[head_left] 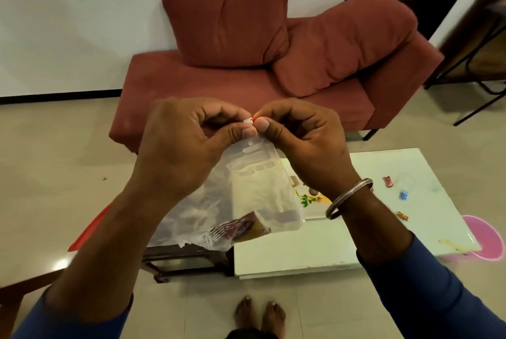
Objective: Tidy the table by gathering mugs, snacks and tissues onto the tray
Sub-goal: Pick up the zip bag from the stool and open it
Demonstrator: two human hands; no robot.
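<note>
I hold a clear plastic snack bag [260, 190] up in front of me, above the white table [315, 251]. My left hand [189, 144] and my right hand [298, 138] pinch its top edge together, thumbs touching, around a small white and orange bit. A brown wrapper shows inside the bag's lower corner. On the table's right part lie small wrapped candies: a red one [388, 181], a blue one [404, 194] and an orange one [402, 216]. A printed tray [312, 201] is partly hidden behind the bag and my right wrist.
A rust-red sofa [246, 86] with two cushions stands beyond the table against the wall. A pink bowl-like tub [484, 237] sits on the floor right of the table. A dark wooden stand [186, 259] is left of the table. My bare feet [260, 314] are below.
</note>
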